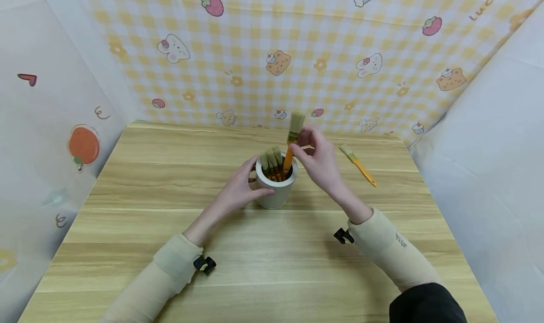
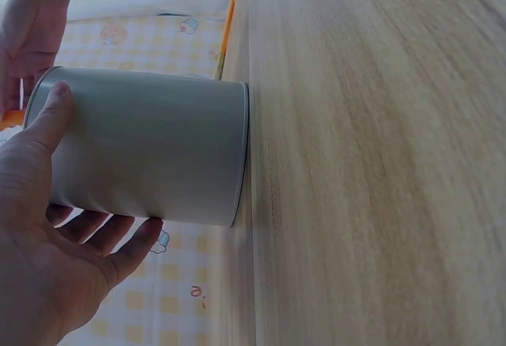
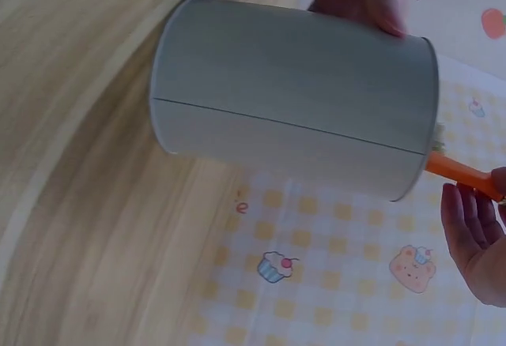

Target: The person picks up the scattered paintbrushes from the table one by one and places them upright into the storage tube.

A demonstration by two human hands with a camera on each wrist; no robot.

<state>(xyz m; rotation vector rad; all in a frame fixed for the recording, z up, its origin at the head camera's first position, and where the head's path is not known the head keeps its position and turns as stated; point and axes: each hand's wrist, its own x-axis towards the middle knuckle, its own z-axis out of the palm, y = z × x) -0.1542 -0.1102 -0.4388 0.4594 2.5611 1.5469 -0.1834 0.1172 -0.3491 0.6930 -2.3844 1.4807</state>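
A pale grey-white cylindrical can (image 1: 274,200) stands upright on the wooden table. Several paintbrushes (image 1: 271,158) stand in it, bristles up. My left hand (image 1: 239,187) grips the can from its left side, thumb along the near wall and fingers round the far side, as the left wrist view of the can (image 2: 150,141) shows. Between thumb and fingers, my right hand (image 1: 319,161) pinches one paintbrush (image 1: 293,136) with an orange handle and upward bristles. The lower end of that handle (image 3: 458,172) is inside the can's mouth, and its tip is hidden.
Another paintbrush (image 1: 359,166) with an orange handle lies on the table (image 1: 297,266) to the right of the can. A yellow checked cloth (image 1: 255,39) with printed figures hangs behind the table. White sheets (image 1: 488,139) border it on both sides.
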